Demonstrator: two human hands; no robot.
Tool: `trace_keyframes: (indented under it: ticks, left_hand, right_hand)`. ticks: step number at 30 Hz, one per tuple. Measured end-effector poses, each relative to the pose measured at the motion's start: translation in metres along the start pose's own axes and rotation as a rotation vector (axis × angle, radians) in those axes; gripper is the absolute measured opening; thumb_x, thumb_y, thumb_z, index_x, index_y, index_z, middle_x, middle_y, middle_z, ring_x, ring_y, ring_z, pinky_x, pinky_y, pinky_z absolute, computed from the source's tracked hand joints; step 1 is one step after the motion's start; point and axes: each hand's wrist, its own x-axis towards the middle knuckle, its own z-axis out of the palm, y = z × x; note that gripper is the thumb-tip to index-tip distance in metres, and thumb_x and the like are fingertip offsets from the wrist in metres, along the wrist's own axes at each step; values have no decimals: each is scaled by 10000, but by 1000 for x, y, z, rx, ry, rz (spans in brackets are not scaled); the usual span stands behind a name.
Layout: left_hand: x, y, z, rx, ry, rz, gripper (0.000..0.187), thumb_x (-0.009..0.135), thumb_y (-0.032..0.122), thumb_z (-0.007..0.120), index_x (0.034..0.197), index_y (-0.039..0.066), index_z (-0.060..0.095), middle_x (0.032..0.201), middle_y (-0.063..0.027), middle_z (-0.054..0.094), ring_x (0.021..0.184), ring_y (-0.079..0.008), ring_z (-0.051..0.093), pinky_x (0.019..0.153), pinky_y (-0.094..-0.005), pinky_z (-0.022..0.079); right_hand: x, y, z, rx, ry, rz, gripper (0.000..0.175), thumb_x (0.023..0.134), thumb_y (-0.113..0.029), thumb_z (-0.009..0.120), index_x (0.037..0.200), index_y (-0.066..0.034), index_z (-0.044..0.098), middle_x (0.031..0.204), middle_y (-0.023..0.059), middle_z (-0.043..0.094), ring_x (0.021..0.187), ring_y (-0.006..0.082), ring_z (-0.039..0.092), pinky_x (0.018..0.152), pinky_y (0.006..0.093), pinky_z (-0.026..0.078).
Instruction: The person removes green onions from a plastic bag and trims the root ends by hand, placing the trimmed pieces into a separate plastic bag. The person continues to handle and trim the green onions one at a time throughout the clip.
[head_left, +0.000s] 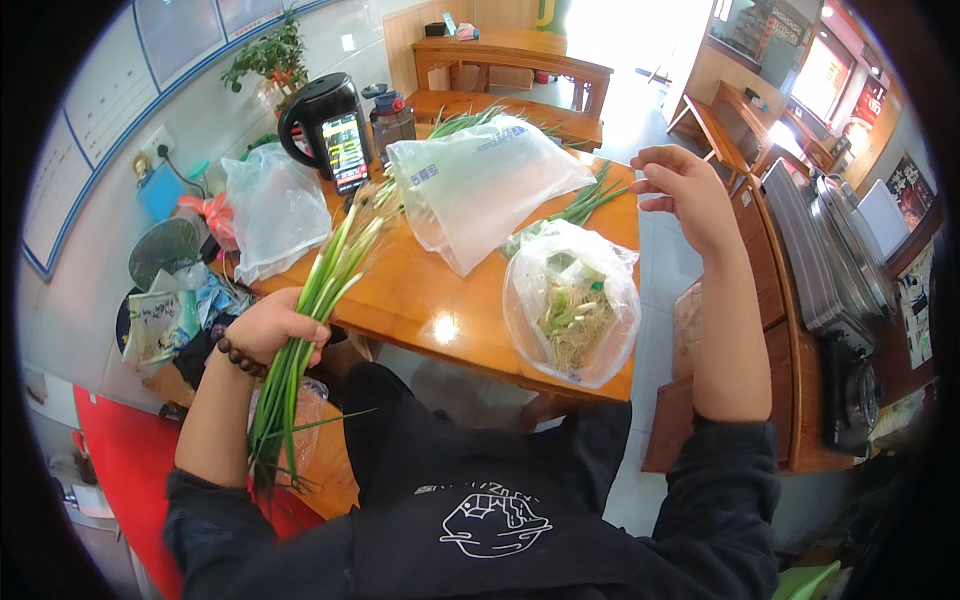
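Note:
My left hand (271, 330) grips a bunch of spring onions (330, 270) around the stalks. Their white ends and brown roots point up and away over the table edge, and the green leaves hang down beside my lap. My right hand (679, 191) is raised past the table's right edge, fingers apart and slightly bent, with nothing in it. Below it on the wooden table (412, 300) stands an open clear plastic bag (517, 300) with root trimmings and leaf scraps (574, 322). A whitish plastic bag (480, 187) lies over more spring onions (589, 201).
At the table's far left stand a black kettle (300, 105), a lit phone (345, 154), a dark bottle (392, 124) and another plastic bag (274, 202). Clutter fills the left wall side. A wooden cabinet (757, 300) bearing metal equipment (832, 247) stands right; a bench (510, 112) lies beyond.

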Motion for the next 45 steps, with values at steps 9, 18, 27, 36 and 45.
trace_keyframes:
  ticks: [9,18,27,36,45]
  left_hand:
    - [35,8,110,-75,-301,203,344,834,12,745,1145,-28,605,871,-101,691,692,-219,721,624,-328,589]
    - [68,12,184,-47,-438,277,291,850,-26,673,1137,-6,629,934,-73,696,739,-160,707,651,-284,574]
    - [85,5,169,-140,-324,304,269,865,-45,682,1126,-10,624,892,-90,698,739,-164,694,656,-307,579]
    - [86,5,190,-26,-301,423,166,855,-4,756,998,16,674,908,-28,677,753,-129,637,698,-281,519]
    - [80,9,204,-100,-276,404,186,832,-42,738,999,12,678,876,-14,657,769,-120,624,718,-289,509]
  right_hand:
    - [-140,-5,123,197,-359,148,226,987,-125,700,1124,54,716,908,66,735,718,111,693,660,258,569]
    - [-150,45,162,463,17,219,190,991,-186,732,918,-18,679,797,22,676,617,74,575,556,241,456]
    - [-142,45,143,617,182,243,133,989,-120,670,917,-10,651,704,28,616,571,92,552,509,264,437]
    - [-135,48,143,648,164,195,158,1019,-150,657,1007,7,639,711,41,634,556,109,570,515,273,462]
    - [-150,75,155,936,-63,335,154,1007,-143,706,940,-15,653,704,31,611,550,104,518,509,250,393]
